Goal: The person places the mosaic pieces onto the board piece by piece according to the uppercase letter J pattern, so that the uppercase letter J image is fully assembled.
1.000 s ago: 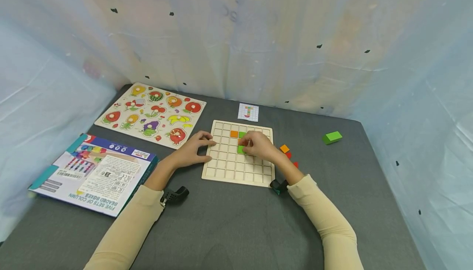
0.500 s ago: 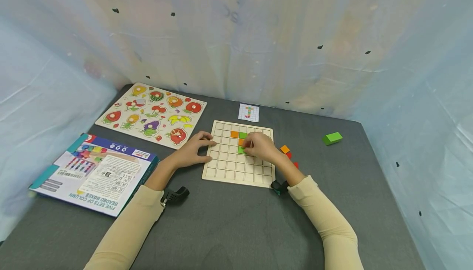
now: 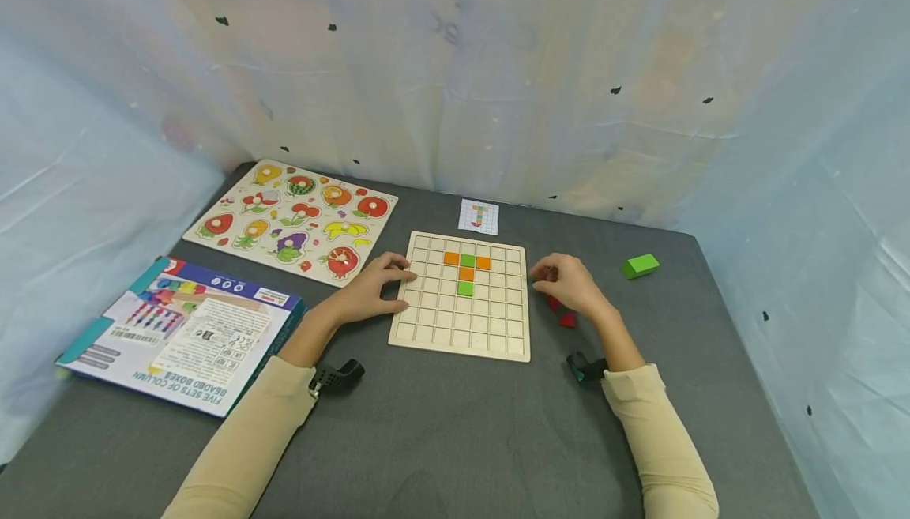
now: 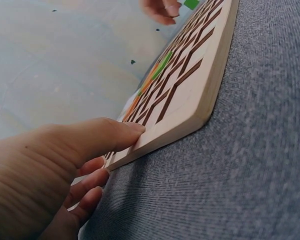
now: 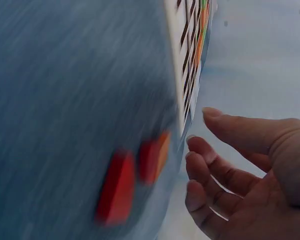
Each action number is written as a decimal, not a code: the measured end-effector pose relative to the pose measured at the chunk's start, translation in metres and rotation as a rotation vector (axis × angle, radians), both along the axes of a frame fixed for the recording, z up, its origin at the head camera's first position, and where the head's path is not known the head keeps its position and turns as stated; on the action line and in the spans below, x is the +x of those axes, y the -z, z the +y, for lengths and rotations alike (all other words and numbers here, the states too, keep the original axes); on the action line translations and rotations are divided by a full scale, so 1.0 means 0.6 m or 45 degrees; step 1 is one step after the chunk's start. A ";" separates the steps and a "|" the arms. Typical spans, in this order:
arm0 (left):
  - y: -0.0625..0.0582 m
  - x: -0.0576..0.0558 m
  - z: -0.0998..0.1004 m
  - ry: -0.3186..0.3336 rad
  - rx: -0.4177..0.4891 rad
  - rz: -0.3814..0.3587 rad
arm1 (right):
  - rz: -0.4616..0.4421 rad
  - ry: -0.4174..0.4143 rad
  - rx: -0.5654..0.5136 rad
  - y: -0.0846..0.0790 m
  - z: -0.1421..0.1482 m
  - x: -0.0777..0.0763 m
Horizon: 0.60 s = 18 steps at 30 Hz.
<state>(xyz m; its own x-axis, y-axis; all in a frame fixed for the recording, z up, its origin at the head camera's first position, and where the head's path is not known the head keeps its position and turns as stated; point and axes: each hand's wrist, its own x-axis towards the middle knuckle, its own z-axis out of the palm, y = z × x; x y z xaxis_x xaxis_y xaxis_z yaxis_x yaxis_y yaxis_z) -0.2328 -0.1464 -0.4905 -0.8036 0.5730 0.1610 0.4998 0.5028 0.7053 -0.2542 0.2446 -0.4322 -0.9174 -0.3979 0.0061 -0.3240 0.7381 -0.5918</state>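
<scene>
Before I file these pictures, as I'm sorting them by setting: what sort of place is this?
Probably a makeshift booth for tabletop play: pale sheeting hangs behind and beside a dark table, which holds a fruit puzzle and a wooden grid board.

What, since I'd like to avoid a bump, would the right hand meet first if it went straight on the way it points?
Probably the gridded board, at its right edge, just beyond the right hand in the head view. The hand's height is unclear, so it might pass above.
</scene>
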 end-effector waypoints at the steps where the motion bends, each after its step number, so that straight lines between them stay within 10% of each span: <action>1: 0.000 0.000 0.000 0.001 0.002 -0.005 | -0.011 0.015 -0.001 0.002 0.012 0.000; 18: -0.002 0.002 0.000 -0.007 0.005 -0.039 | -0.059 0.055 0.030 0.030 0.063 -0.002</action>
<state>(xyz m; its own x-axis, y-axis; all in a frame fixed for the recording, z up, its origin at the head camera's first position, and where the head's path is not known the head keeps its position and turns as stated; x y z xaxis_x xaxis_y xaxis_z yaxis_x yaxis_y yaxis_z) -0.2314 -0.1462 -0.4895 -0.8114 0.5678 0.1387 0.4752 0.5028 0.7220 -0.2555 0.2826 -0.4503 -0.9329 -0.3573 -0.0456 -0.2643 0.7649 -0.5874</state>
